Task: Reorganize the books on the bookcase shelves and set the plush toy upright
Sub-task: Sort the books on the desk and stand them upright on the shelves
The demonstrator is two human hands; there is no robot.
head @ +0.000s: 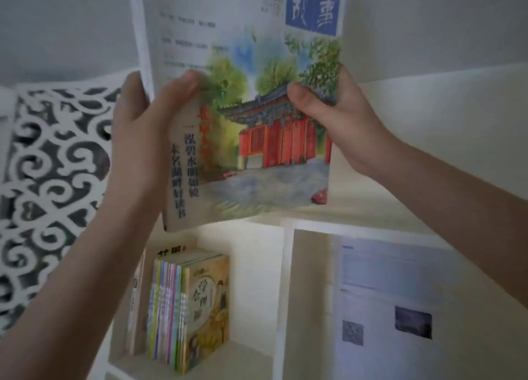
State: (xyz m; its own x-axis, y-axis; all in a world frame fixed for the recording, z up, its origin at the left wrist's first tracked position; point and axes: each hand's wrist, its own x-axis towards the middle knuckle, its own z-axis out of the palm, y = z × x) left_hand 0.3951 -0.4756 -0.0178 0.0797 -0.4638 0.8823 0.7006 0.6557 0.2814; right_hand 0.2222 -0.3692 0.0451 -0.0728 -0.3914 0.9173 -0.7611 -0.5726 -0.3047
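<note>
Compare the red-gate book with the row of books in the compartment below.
The red-gate book is gripped by the left hand and right hand; the row of books stands untouched on its shelf. The red-gate book looks far larger than any in the row. Both stand roughly upright.

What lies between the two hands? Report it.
The book with the red gate cover, held by the left hand and the right hand at its side edges, in the head view.

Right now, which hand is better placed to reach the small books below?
Probably the left hand: it grips the large book just above the row of small books; the right hand holds the far edge, over the next compartment.
</note>
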